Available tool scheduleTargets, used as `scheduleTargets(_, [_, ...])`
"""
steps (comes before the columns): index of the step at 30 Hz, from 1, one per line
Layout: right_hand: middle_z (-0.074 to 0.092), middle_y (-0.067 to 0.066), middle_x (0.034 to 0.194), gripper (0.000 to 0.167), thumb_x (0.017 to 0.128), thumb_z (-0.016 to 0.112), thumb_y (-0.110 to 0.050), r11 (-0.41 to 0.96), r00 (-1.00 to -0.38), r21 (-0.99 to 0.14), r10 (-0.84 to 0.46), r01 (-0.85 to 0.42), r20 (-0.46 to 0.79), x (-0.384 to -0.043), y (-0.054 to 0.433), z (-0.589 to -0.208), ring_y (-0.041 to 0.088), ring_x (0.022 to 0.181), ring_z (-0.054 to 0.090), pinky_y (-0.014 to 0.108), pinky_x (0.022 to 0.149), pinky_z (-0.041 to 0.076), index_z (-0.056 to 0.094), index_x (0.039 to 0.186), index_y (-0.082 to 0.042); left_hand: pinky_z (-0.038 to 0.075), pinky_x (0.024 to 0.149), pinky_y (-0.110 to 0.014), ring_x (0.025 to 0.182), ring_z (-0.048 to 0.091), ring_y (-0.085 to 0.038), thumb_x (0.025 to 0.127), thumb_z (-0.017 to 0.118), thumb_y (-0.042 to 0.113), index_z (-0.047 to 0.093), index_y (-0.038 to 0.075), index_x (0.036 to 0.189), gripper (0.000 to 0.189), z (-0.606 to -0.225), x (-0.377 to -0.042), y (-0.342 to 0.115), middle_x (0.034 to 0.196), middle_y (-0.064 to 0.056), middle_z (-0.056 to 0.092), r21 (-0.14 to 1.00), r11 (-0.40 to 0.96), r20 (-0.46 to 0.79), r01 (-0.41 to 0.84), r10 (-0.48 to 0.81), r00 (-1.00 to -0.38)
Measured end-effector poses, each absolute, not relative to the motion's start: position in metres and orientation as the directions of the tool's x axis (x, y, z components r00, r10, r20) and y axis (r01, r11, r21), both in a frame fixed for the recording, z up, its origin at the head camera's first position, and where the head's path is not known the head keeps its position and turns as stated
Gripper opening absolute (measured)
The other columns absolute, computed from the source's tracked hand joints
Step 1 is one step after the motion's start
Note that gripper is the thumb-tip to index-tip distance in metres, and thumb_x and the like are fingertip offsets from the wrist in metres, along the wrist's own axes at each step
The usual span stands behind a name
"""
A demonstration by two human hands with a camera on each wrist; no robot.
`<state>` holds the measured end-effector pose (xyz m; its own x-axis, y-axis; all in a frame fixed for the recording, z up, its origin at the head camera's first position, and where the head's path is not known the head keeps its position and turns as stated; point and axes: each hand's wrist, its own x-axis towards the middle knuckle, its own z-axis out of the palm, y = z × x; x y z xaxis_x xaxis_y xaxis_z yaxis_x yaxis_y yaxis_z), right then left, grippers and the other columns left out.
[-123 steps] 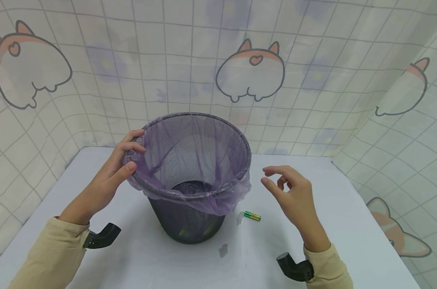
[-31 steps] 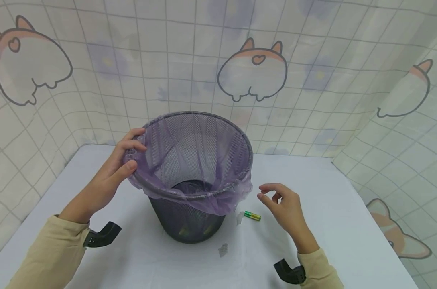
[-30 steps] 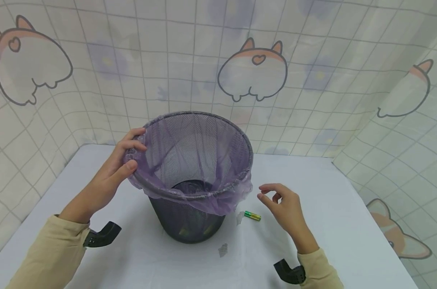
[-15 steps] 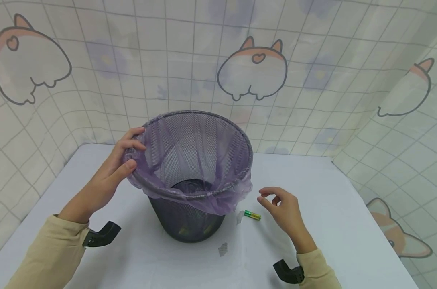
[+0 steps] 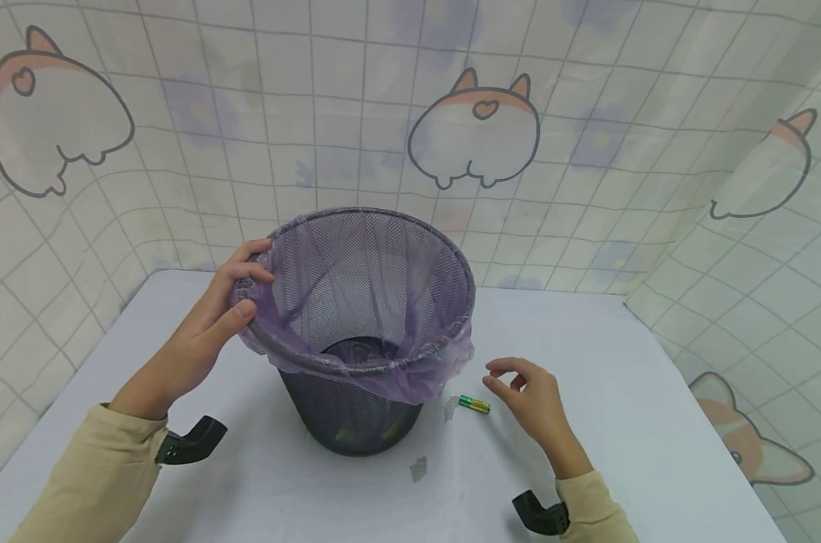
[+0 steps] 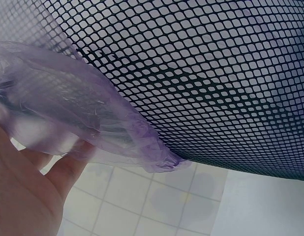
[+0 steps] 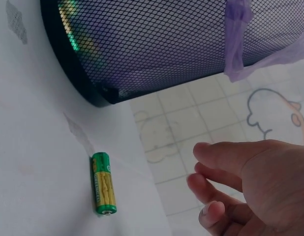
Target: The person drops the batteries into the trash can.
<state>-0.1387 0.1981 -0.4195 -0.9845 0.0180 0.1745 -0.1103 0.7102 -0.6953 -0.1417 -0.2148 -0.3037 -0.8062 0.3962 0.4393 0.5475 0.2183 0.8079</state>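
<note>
A black mesh wastebasket with a purple bin liner folded over its rim stands on the white table. My left hand grips the rim at its left side, thumb outside and fingertips over the edge; in the left wrist view its fingers lie against the loose liner. A green and yellow battery lies on the table right of the basket. My right hand hovers just above and right of the battery, fingers loosely bent with a gap to the thumb, holding nothing. In the right wrist view the battery lies apart from the fingertips.
Green and yellow shapes show through the mesh at the basket's bottom. Grey worn patches mark the table. A tiled-pattern curtain with dog drawings closes off the back and sides.
Over the earlier frames my right hand has come down and leftward, closer to the battery, slowing to a small drop lately. My left hand, the wastebasket and the battery stay where they were.
</note>
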Motion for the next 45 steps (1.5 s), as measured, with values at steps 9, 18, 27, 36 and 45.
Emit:
scheduleTargets(9, [0.07,0.004,0.096,0.022,0.084,0.074,-0.019,0.708,-0.994,-0.704,0.036,-0.05,0.107,-0.138,0.197,-0.427,0.014,0.074,0.047,0.021,0.059,0.037,0.072,0.105,-0.013,0.002,0.101,-0.081,0.15,0.004,-0.022,0.098,0.036,0.01,0.034,-0.004,0.127,0.032,-0.304,-0.142,-0.215,0.16,0.002,0.013,0.807,0.216,0.442,0.55,0.399,-0.804])
scheduleTargets(18, [0.07,0.004,0.095,0.021,0.084,0.074,-0.018,0.704,-0.996,-0.709,0.032,-0.036,0.082,-0.139,0.198,-0.436,0.011,0.069,0.046,0.021,0.056,0.037,0.072,0.104,-0.013,0.003,0.1,-0.082,0.15,0.004,-0.022,0.098,0.036,0.01,0.034,-0.003,0.128,0.033,-0.305,-0.142,-0.215,0.16,0.002,0.013,0.806,0.222,0.44,0.549,0.396,-0.806])
scheduleTargets(27, [0.069,0.004,0.094,0.02,0.083,0.074,-0.016,0.699,-0.998,-0.715,0.032,-0.015,0.052,-0.137,0.198,-0.444,0.011,0.065,0.046,0.021,0.052,0.038,0.072,0.103,-0.012,0.004,0.099,-0.083,0.15,0.005,-0.023,0.098,0.035,0.01,0.034,-0.004,0.127,0.033,-0.306,-0.143,-0.215,0.16,0.002,0.014,0.801,0.226,0.444,0.555,0.398,-0.803])
scheduleTargets(36, [0.069,0.004,0.093,0.019,0.082,0.076,-0.016,0.69,-0.998,-0.724,0.02,-0.031,0.062,-0.136,0.198,-0.45,0.009,0.063,0.044,0.02,0.052,0.037,0.072,0.1,-0.012,0.002,0.102,-0.081,0.15,0.004,-0.021,0.098,0.035,0.01,0.034,-0.005,0.127,0.033,-0.306,-0.143,-0.215,0.16,0.001,0.014,0.805,0.207,0.45,0.556,0.398,-0.799])
scheduleTargets(45, [0.069,0.003,0.092,0.02,0.081,0.076,-0.014,0.685,-0.998,-0.728,0.0,-0.043,0.059,-0.134,0.198,-0.453,0.007,0.062,0.043,0.021,0.053,0.036,0.072,0.099,-0.011,0.002,0.101,-0.081,0.15,0.005,-0.02,0.098,0.035,0.01,0.034,-0.004,0.126,0.031,-0.305,-0.143,-0.215,0.16,0.0,0.013,0.803,0.2,0.455,0.561,0.403,-0.794])
